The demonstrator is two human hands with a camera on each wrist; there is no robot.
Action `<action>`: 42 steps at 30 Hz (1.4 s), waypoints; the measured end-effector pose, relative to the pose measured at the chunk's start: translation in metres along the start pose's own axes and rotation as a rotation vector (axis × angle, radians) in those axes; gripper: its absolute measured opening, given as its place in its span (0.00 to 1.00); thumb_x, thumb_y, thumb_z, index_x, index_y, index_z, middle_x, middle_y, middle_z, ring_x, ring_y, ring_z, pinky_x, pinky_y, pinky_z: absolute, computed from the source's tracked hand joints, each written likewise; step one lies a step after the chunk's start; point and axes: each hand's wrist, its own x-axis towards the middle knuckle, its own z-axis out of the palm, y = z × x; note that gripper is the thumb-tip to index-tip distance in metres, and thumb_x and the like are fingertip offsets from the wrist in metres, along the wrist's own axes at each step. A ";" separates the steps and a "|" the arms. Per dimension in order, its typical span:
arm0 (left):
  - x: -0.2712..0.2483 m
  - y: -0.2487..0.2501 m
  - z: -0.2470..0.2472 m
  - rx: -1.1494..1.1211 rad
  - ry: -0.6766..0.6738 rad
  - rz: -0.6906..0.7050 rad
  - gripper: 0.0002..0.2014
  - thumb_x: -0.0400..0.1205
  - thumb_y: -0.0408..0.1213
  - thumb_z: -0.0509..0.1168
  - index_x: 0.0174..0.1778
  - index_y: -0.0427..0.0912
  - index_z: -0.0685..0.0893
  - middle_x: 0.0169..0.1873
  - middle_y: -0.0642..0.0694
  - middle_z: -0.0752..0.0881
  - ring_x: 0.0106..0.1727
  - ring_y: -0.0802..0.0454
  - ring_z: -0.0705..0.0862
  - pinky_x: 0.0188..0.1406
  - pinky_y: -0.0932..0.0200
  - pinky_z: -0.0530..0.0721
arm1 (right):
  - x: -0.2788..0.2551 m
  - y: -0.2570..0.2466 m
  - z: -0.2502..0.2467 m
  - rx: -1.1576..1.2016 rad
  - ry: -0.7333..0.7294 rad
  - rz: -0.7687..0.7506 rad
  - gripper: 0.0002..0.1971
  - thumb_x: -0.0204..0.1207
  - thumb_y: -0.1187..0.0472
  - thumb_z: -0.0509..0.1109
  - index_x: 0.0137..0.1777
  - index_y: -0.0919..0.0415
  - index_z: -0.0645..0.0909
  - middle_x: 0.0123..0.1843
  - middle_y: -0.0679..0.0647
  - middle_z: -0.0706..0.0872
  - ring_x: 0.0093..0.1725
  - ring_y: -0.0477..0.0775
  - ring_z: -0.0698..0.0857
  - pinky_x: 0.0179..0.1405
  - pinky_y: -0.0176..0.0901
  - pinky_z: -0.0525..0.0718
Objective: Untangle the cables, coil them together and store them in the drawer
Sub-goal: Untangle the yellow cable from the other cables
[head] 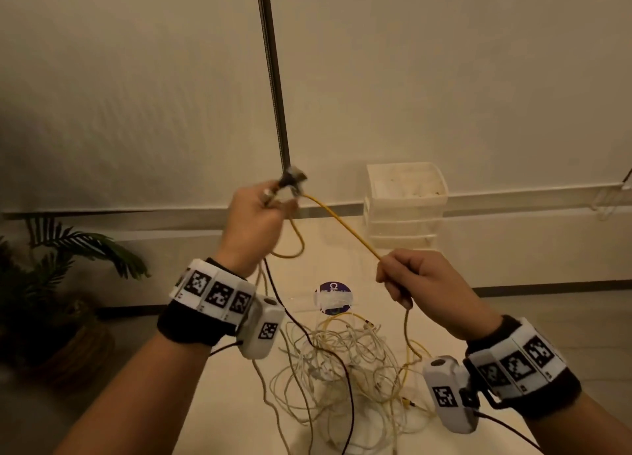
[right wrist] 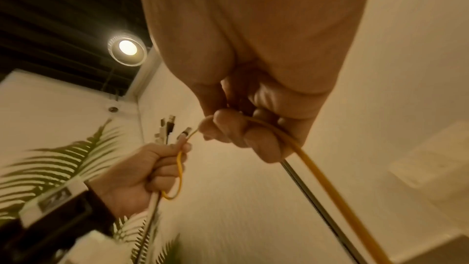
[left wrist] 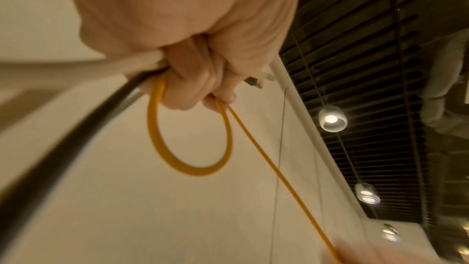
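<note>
Left hand [head: 254, 224] grips several cable ends; right hand [head: 419, 277] fingers [right wrist: 228, 125] pinch the yellow cable [head: 342, 224] above the counter [head: 222, 403].

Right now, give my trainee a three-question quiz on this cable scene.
1. True or false: both hands hold the yellow cable.
2. Which hand grips several cable ends at once? A) left hand B) right hand
3. Fill in: the tangled cables lie on the ____.

Key: 1 true. 2 A. 3 table.
</note>
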 end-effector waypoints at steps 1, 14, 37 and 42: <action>0.005 -0.001 -0.007 0.017 0.083 0.003 0.10 0.83 0.30 0.66 0.39 0.48 0.86 0.17 0.61 0.80 0.19 0.64 0.73 0.20 0.63 0.69 | -0.003 0.005 -0.001 -0.015 0.003 0.015 0.16 0.85 0.60 0.59 0.40 0.66 0.82 0.25 0.55 0.77 0.25 0.53 0.72 0.29 0.44 0.72; -0.009 0.002 0.018 0.546 -0.155 0.306 0.30 0.78 0.30 0.62 0.75 0.61 0.75 0.57 0.47 0.90 0.54 0.42 0.86 0.55 0.45 0.86 | 0.012 -0.012 0.001 -0.238 0.093 0.026 0.17 0.83 0.56 0.62 0.34 0.59 0.82 0.21 0.47 0.74 0.22 0.44 0.70 0.30 0.43 0.71; 0.010 -0.006 -0.008 0.499 -0.062 0.103 0.28 0.83 0.27 0.57 0.78 0.55 0.73 0.65 0.43 0.85 0.62 0.41 0.83 0.62 0.50 0.81 | 0.002 0.000 0.009 -0.040 0.014 0.078 0.16 0.85 0.60 0.59 0.38 0.65 0.81 0.21 0.48 0.71 0.22 0.46 0.66 0.27 0.38 0.66; -0.020 0.013 0.022 0.427 -0.489 0.277 0.25 0.82 0.27 0.57 0.70 0.57 0.81 0.48 0.55 0.89 0.34 0.65 0.81 0.34 0.68 0.77 | 0.016 -0.014 0.016 -0.029 -0.008 0.028 0.16 0.86 0.63 0.58 0.37 0.64 0.81 0.21 0.48 0.71 0.22 0.45 0.66 0.26 0.39 0.65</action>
